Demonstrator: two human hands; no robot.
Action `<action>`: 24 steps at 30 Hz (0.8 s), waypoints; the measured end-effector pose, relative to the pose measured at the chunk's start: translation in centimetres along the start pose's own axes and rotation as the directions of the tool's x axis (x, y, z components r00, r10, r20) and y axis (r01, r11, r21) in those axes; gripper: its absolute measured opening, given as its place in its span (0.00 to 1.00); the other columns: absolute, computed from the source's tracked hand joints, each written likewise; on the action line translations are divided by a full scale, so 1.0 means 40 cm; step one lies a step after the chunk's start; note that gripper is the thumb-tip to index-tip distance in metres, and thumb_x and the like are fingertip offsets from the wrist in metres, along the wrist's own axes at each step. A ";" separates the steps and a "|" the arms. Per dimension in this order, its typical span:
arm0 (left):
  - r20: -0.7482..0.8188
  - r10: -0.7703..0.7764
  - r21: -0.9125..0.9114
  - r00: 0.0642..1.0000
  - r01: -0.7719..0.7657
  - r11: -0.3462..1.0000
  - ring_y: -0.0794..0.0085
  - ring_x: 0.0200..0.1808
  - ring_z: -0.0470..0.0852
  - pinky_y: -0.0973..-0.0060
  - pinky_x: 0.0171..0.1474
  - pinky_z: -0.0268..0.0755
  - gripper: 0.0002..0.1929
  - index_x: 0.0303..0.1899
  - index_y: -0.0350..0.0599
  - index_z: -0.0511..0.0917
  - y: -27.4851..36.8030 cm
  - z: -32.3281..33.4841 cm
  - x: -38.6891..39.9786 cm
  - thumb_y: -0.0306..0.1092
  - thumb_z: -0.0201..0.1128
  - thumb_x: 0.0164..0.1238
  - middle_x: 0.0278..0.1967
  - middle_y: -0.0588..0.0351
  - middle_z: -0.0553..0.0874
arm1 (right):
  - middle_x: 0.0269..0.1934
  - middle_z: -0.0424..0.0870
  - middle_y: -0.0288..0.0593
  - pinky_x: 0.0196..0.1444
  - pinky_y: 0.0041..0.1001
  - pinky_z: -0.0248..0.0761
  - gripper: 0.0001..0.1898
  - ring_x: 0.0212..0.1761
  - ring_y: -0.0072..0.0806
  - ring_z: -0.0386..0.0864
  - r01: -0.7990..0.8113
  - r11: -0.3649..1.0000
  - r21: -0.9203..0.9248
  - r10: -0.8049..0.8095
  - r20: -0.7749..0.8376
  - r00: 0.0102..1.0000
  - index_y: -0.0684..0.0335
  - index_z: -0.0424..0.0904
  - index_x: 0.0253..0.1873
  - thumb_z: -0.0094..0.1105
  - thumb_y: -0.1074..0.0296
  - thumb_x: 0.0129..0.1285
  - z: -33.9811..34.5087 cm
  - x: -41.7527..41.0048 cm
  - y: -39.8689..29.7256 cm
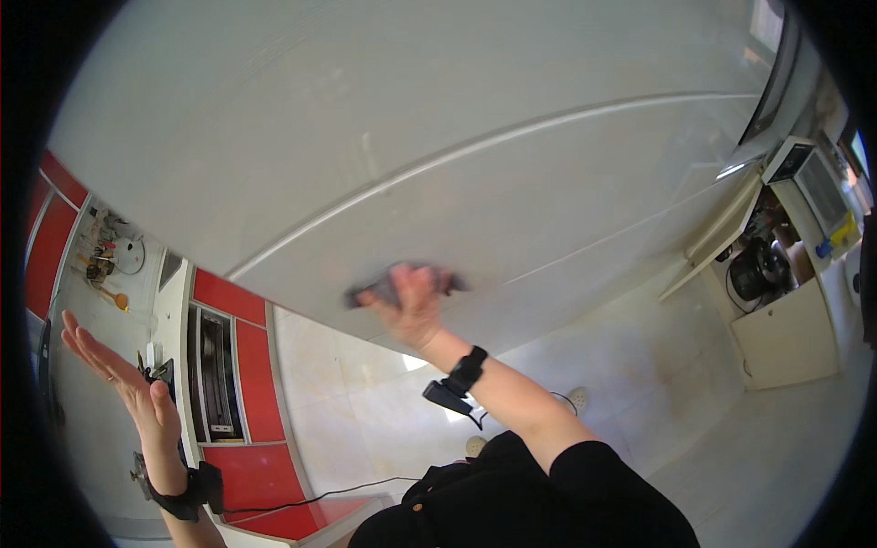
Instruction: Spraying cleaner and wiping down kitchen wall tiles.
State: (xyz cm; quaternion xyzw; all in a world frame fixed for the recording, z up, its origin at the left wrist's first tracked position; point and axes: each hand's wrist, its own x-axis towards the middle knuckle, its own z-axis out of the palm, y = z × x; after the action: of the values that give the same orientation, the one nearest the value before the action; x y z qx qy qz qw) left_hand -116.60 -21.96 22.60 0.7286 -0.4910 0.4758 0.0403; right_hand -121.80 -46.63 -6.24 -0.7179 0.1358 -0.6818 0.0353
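A tall pale-grey refrigerator (479, 198) fills the upper view, a light seam running across its smooth front. My right hand (414, 308) presses a dark grey cloth (384, 291) against the panel below that seam; hand and cloth are blurred. At the far left, my left hand (130, 383) is raised with its fingers extended and the thumb apart, holding nothing. Both wrists wear black strapped devices, and a cable runs from the left one.
Red cabinets (253, 472) with a built-in oven (216, 373) stand at left, utensils (103, 267) hanging above. At right, an open cream cabinet (788, 329) holds a black pot (757, 270). Beside it sits a microwave (819, 185). Pale tiles (329, 383) cover the floor.
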 end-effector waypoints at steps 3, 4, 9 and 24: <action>-0.008 -0.033 -0.029 0.999 0.033 0.999 0.55 0.74 0.31 0.50 0.71 0.26 0.47 0.73 0.53 0.38 -0.032 -0.020 -0.030 0.74 0.35 0.61 0.73 0.45 0.42 | 0.71 0.53 0.36 0.72 0.48 0.31 0.28 0.75 0.33 0.41 0.345 0.937 -0.049 -0.332 0.168 0.928 0.37 0.67 0.65 0.60 0.53 0.58 0.025 -0.034 -0.073; -0.005 -0.050 -0.030 0.999 0.049 0.998 0.55 0.74 0.31 0.49 0.71 0.26 0.47 0.73 0.53 0.38 -0.041 -0.027 -0.038 0.75 0.35 0.60 0.73 0.45 0.42 | 0.71 0.53 0.36 0.72 0.48 0.31 0.28 0.75 0.33 0.41 0.353 0.935 -0.041 -0.343 0.162 0.925 0.37 0.67 0.65 0.60 0.53 0.58 0.028 -0.034 -0.072; 0.017 -0.196 0.009 0.980 0.196 0.981 0.54 0.74 0.30 0.46 0.70 0.26 0.50 0.73 0.56 0.37 -0.100 -0.105 -0.132 0.79 0.35 0.56 0.73 0.46 0.42 | 0.61 0.65 0.57 0.62 0.45 0.56 0.25 0.61 0.49 0.66 0.149 0.986 0.079 -0.147 -0.023 0.989 0.64 0.72 0.60 0.64 0.63 0.59 -0.090 0.215 0.174; 0.023 -0.394 -0.144 0.919 0.393 0.908 0.50 0.74 0.28 0.48 0.70 0.26 0.49 0.73 0.52 0.37 -0.050 -0.104 -0.227 0.75 0.40 0.58 0.73 0.43 0.40 | 0.69 0.62 0.27 0.73 0.47 0.32 0.23 0.74 0.34 0.50 0.548 0.821 -0.161 -0.518 0.196 0.833 0.30 0.73 0.59 0.57 0.64 0.59 -0.066 0.292 0.077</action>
State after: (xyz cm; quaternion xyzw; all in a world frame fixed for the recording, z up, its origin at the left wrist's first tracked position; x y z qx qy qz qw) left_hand -118.40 -12.59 19.04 0.8060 -0.3675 0.4235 0.1900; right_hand -124.47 -52.09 4.55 -0.7738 -0.0022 -0.5926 -0.2236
